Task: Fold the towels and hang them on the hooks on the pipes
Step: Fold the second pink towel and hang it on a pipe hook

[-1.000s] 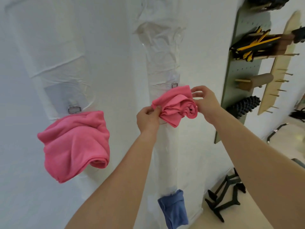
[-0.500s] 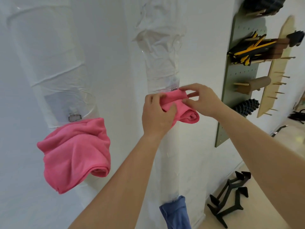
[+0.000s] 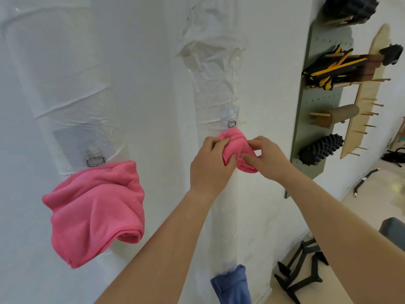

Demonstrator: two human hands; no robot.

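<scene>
Pink cloth, bunched small: a pink towel (image 3: pixel 232 142) is held against the right pipe (image 3: pixel 217 84), just under its metal hook (image 3: pixel 232 123). The towel's top edge comes up close to the hook's lower bar. I cannot tell whether any cloth is caught on it, as the join is too small to read.

- Left hand (image 3: pixel 210 165) grasps the towel's left side with fingers curled round it. The back of the hand covers much of the cloth.
- Right hand (image 3: pixel 267 159) pinches the lower right fold between thumb and fingertips. The fingers hide that edge.
- Only a strip of pink shows between the two hands, so the folds cannot be made out.

Left pipe (image 3: pixel 61 73), wrapped in wrinkled white film:
- A second hook (image 3: pixel 95 161) sits just above a second pink towel (image 3: pixel 94 211), which hangs loose and sagging.
- How it is fastened is hidden behind its own top hem.

Low on the right pipe is a blue towel (image 3: pixel 232 286). It is cut off by the bottom edge, and its hook is hard to see.

Right of the pipes is a green pegboard (image 3: pixel 317 119). It carries black-and-yellow bands (image 3: pixel 326 71), a brown cylinder (image 3: pixel 341 115) and a black spiked roller (image 3: pixel 320 150). Beside it is a wooden peg rack (image 3: pixel 368 91), partly cut off at the top. Black stands (image 3: pixel 302 273) lie on the floor.
</scene>
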